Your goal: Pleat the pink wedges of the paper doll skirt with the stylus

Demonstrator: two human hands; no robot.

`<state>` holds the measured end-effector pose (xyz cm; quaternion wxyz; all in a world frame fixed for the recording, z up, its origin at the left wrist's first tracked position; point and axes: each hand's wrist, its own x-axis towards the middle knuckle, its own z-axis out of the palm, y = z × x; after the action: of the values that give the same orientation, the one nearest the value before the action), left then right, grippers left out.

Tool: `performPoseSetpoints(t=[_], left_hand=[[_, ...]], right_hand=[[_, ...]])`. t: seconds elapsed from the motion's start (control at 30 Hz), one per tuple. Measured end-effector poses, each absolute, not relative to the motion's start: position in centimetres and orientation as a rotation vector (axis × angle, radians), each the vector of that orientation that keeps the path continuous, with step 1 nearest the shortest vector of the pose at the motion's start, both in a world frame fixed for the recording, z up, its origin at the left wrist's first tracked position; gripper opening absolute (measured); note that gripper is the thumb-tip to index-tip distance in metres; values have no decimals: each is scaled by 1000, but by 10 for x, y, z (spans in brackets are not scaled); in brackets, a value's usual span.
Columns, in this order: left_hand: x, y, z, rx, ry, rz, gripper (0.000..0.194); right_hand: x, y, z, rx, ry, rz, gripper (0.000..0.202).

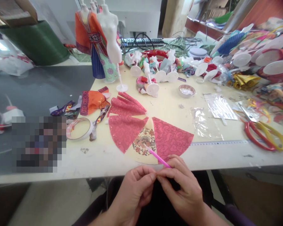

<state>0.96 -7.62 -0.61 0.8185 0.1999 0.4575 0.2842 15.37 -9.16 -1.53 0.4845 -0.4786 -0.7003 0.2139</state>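
Note:
My left hand (139, 185) is closed in a pinch at the table's front edge, its fingertips meeting those of my right hand (182, 182). Whatever lies between the fingertips is too small to make out. A pink pen-like stick (159, 157) rests in my right hand and points up and left over a cream fabric panel (145, 142) with a round floral pattern. Red patterned panels lie on both sides of it, one at the left (124, 130) and one at the right (171, 138). Behind them is a folded red piece (127, 105).
A tape roll (91, 131) and orange fabric (91, 102) lie left. Scissors with red and yellow handles (264, 133) are at the right, near plastic bags (220, 106). Behind stand a white mannequin (110, 37), a dressed one (91, 40) and a small bowl (186, 91).

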Motion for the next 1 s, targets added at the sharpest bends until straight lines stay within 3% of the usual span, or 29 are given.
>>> performPoseSetpoints(t=[0.37,1.0], left_hand=[[10,-75,-3,397,956,613,21],[9,-73,-4,332,887,647,16]], right_hand=[[156,-94,-16,-1203,-1615,737,13],[154,-95,-18,-1162,-1738,518,23]])
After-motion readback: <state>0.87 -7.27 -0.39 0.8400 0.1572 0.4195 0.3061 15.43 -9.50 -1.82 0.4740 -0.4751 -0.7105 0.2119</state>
